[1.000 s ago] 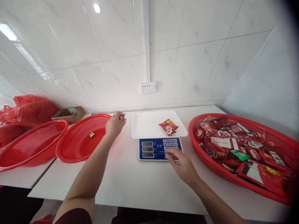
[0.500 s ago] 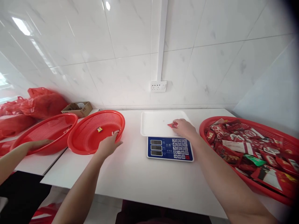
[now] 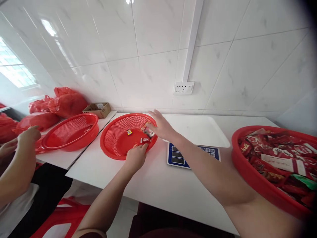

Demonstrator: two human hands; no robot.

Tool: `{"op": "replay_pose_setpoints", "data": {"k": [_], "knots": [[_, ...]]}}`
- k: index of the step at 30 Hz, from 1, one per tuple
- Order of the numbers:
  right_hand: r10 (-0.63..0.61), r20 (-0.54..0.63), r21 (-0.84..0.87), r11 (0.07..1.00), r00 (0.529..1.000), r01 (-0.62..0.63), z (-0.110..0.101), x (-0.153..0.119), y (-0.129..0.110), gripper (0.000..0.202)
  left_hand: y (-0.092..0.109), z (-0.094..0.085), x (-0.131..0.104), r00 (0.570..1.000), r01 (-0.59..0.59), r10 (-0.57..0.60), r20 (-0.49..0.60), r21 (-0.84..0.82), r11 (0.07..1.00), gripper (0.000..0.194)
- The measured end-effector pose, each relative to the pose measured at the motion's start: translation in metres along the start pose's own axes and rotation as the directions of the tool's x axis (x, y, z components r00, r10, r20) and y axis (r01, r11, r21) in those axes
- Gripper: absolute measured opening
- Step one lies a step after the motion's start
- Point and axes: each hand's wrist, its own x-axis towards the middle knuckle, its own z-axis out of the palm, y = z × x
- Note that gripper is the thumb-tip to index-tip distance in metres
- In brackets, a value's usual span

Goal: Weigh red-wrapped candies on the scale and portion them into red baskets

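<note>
My left hand [image 3: 136, 158] is closed over the near right rim of a red plastic basket [image 3: 111, 150]. A small red packet with white lettering [image 3: 145, 140] lies inside by its fingertips. Over the basket's right rim, my right hand [image 3: 162, 125] is open, its fingers spread. Just below those fingers is a blurred red and white snack packet [image 3: 148, 131], apparently loose. A small yellow packet [image 3: 129, 132] rests on the basket floor. Partly behind my right forearm is a blue digital scale [image 3: 177, 155] with a white tray [image 3: 210, 130] on top.
On the right stands a large red basket [image 3: 234, 145] full of red snack packets. To the left are another red basket [image 3: 68, 145], a cardboard box [image 3: 105, 110] and red plastic bags [image 3: 70, 102]. A co-worker's arm [image 3: 22, 158] is at the far left.
My right hand has moved left from the scale tray to the basket, and the tray now bears no packet. The view has shifted left. The co-worker's hand has left the far basket.
</note>
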Motion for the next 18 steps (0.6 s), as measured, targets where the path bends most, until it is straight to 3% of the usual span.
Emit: {"op": "replay_pose_setpoints", "data": {"k": [3, 7, 10, 13, 16, 18], "knots": [[-0.076, 0.081, 0.019, 0.997, 0.994, 0.075, 0.006, -0.012, -0.005, 0.058, -0.007, 0.000, 0.005, 0.999, 0.022, -0.022, -0.025, 0.000, 1.000, 0.036], [-0.033, 0.044, -0.036, 0.999, 0.998, 0.035, -0.014, -0.059, 0.019, 0.053, -0.028, -0.003, 0.028, 0.996, 0.044, -0.043, -0.082, 0.006, 0.999, 0.039], [0.039, -0.046, -0.135, 0.990, 0.998, -0.044, -0.047, -0.105, 0.041, 0.049, -0.046, -0.009, 0.060, 0.988, 0.083, -0.074, -0.136, 0.060, 0.995, 0.040], [0.186, -0.087, -0.283, 0.937, 0.979, -0.204, -0.092, -0.149, 0.061, 0.050, -0.057, -0.016, 0.092, 0.986, 0.094, -0.080, -0.147, 0.086, 0.992, 0.039], [0.403, -0.070, -0.484, 0.786, 0.913, -0.384, -0.139, -0.184, 0.087, 0.051, -0.051, -0.018, 0.112, 0.965, 0.054, -0.021, -0.261, 0.121, 0.991, 0.041], [0.526, -0.051, -0.567, 0.684, 0.849, -0.459, -0.167, -0.201, 0.108, 0.052, -0.033, -0.017, 0.116, 0.925, -0.049, 0.091, -0.370, 0.121, 0.991, 0.046]]}}
